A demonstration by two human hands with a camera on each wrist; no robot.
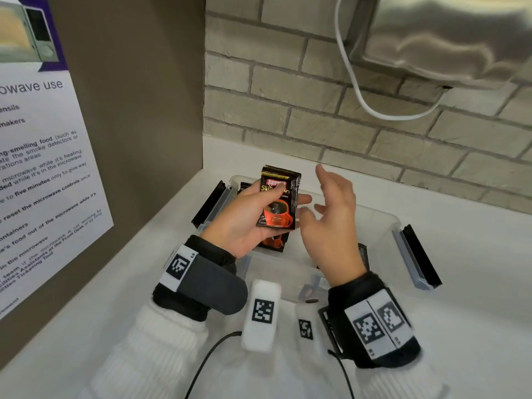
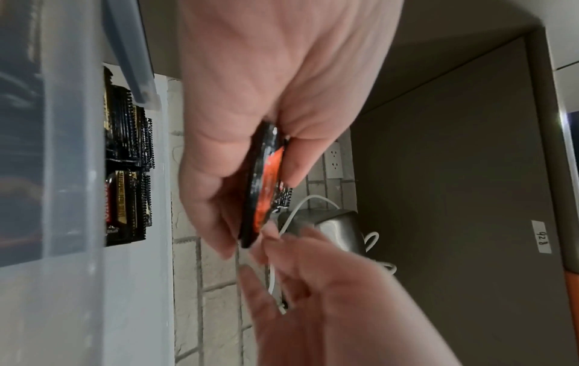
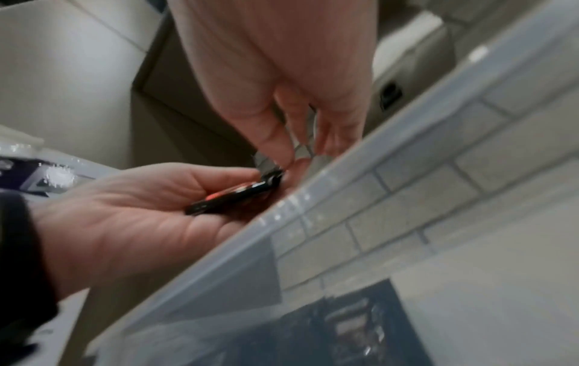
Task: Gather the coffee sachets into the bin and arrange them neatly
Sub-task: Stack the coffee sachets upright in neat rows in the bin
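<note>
1. The counter [image 1: 475,254] carries a clear plastic bin [image 1: 385,223], which serves as the landmark; its two side latches are flipped out, so the opening is free.
2. The left hand [image 1: 244,223] hovers above the bin's left half with its thumb and fingers curled round a small stack of coffee sachets [image 1: 278,197], the printed cup facing up.
3. The right hand [image 1: 331,214] is above the middle of the bin with fingers spread and relaxed, holding nothing, its fingertips just beside the stack's edge.
4. More sachets [image 2: 128,158] stand on edge in a row at the bin's far left end, as the left wrist view shows; one more seems to lie flat near the bin's right wall, mostly hidden.
5. To do this step well, I would use the free right hand to square the stack's edges, keep the prints facing one way, then lower the stack in beside the standing row rather than dropping it.
6. The likely risk is the slick packets sliding apart, so a firm pinch across the middle helps.
</note>
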